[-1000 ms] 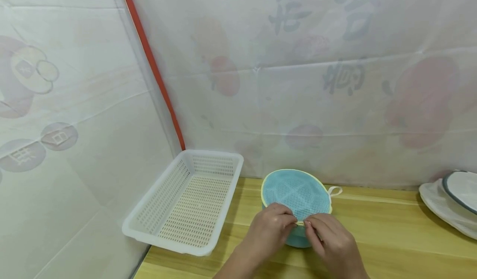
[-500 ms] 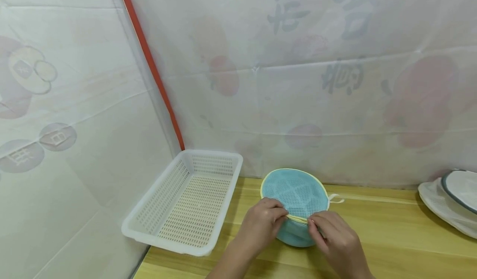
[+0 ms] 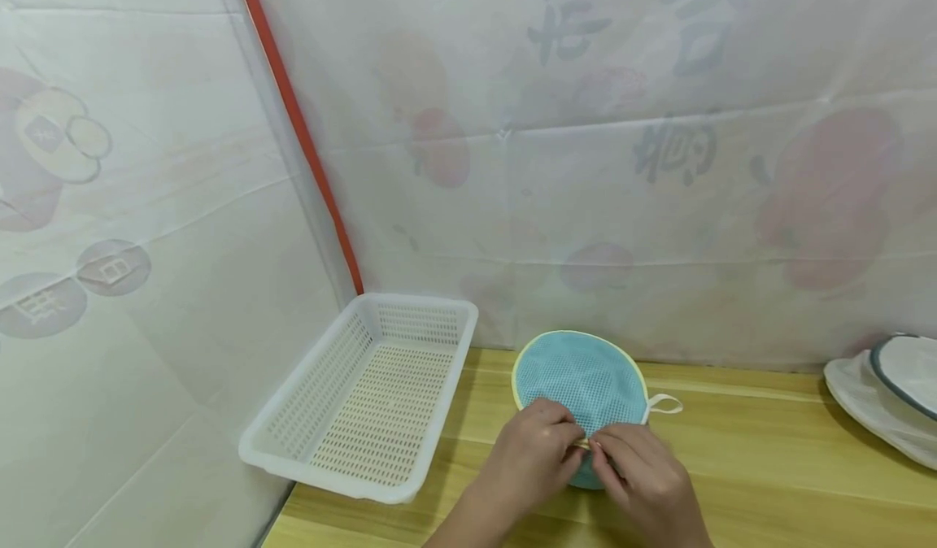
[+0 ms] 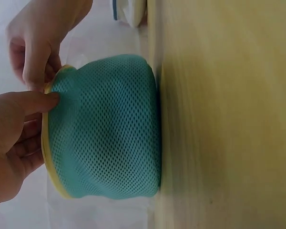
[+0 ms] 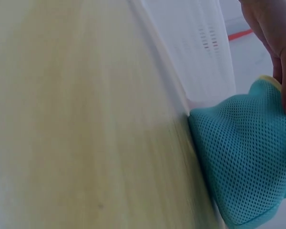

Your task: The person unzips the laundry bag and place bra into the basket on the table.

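Observation:
A teal mesh laundry bag (image 3: 581, 373) with yellow edging stands on the table, round and upright; a white loop (image 3: 664, 404) sticks out from its right side. With thumb and fingers my left hand (image 3: 533, 457) pinches the yellow rim on the near side. Close beside it, fingertips almost meeting, my right hand (image 3: 647, 476) pinches the same rim. In the left wrist view the bag's mesh side (image 4: 107, 129) bulges out, and its base rests on the wood. The fingers cover the bit of rim between them, so any zipper pull there is hidden.
Left of the bag stands a white perforated plastic basket (image 3: 432, 450), with nothing inside. At the far right edge lie white dishes (image 3: 878, 410), one with a dark rim. A pale printed sheet (image 3: 512, 206) hangs behind the wooden table (image 3: 776, 467).
Half a second ago my hands were spread apart along the rim; now they are close together again and slightly lower. The white loop has shifted a little down and right. The basket stays put.

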A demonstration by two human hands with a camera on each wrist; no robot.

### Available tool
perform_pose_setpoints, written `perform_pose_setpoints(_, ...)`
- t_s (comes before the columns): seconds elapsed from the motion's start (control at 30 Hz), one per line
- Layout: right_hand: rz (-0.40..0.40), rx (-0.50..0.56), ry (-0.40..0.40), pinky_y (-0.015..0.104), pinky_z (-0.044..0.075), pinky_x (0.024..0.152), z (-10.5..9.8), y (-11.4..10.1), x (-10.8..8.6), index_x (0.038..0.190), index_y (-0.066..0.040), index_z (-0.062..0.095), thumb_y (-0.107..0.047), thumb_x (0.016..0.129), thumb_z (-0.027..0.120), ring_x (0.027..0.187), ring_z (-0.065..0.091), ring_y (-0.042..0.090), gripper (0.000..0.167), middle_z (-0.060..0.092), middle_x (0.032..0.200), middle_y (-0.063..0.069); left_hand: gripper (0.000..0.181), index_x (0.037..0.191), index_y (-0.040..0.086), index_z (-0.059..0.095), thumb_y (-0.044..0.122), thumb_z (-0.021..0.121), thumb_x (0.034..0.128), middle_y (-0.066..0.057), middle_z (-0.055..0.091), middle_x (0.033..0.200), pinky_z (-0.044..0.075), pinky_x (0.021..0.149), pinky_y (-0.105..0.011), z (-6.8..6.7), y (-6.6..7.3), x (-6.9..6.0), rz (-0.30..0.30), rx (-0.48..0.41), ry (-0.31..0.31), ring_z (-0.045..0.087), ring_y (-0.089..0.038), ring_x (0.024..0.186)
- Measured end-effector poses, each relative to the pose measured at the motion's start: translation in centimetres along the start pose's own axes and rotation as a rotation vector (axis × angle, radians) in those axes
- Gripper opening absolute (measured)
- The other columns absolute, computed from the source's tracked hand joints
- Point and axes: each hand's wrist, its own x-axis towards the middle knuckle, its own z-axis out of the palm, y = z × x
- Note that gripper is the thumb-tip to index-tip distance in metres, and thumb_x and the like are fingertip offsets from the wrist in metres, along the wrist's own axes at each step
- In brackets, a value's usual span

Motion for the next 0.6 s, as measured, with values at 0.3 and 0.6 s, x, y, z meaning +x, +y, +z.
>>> perform_pose_setpoints(0.3,-0.023,0.021,-0.004,0.020,0.048,0.068,0.0,-0.2,0.3,0.070,-0.002,0.067,-0.019,0.102,0.051,0.066,0.058,0.019,0.040,0.063,0.073,0.005,0.008,0.081,0.022,0.078,0.021,0.084,0.0774,0.013,0.063,0.077,0.047,0.081,-0.009,0.3,0.2,-0.1,0.030,-0.001,-0.036,0.057,-0.001,0.075)
perform_pose_setpoints(0.6,0.024,-0.047,-0.014,0.019,0.046,0.072,-1.0,1.0,0.1,0.071,-0.003,0.067,-0.019,0.101,0.050,0.068,0.058,0.018,0.038,0.064,0.074,0.003,0.006,0.084,0.021,0.079,0.020,0.083,0.0794,0.012,0.066,0.081,0.047,0.083,-0.008,0.1,-0.5,-0.2,-0.017,-0.042,-0.076,0.060,-0.001,0.078)
